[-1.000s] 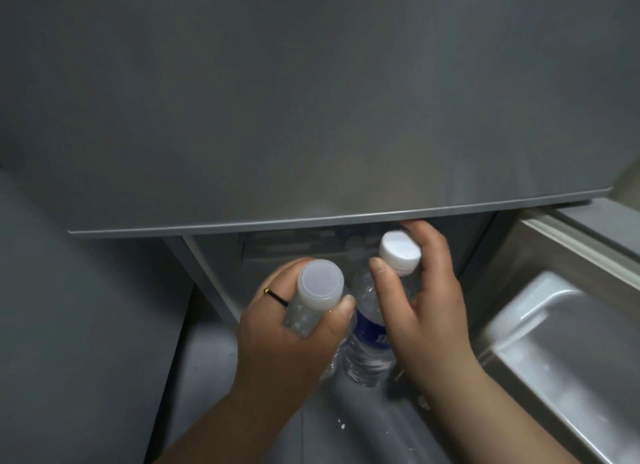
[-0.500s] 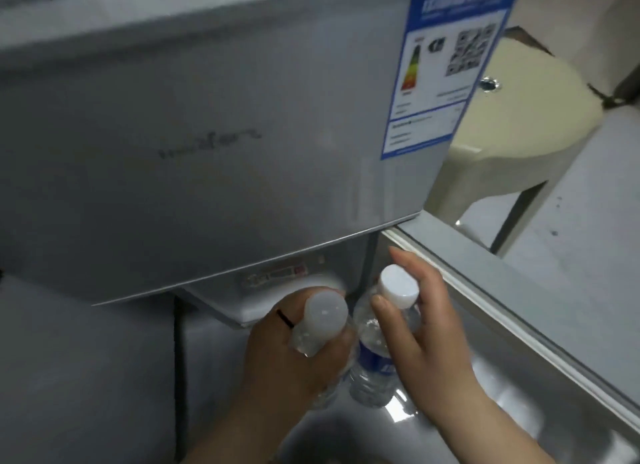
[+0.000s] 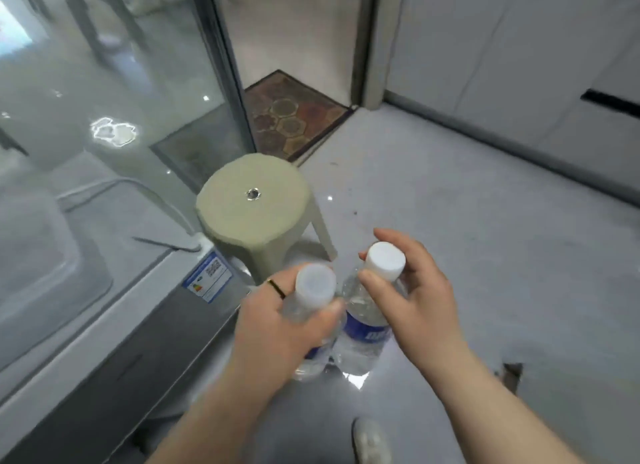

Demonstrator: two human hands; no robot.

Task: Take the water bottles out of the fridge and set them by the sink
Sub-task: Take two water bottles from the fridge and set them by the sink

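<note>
A grey tiled floor [image 3: 467, 255] fills the view, with a pale round stool [image 3: 254, 204] beside the fridge [image 3: 114, 342] at left and a patterned mat [image 3: 294, 117] by the doorway beyond. Both forearms reach forward from the bottom edge. The left hand [image 3: 280, 328], a dark ring on one finger, wraps around the neck of one water bottle [image 3: 313, 290]. The right hand [image 3: 415, 301] pinches the second bottle [image 3: 363, 328] just under its white cap [image 3: 385, 261]. Both bottles hang upright above the floor, side by side and touching
</note>
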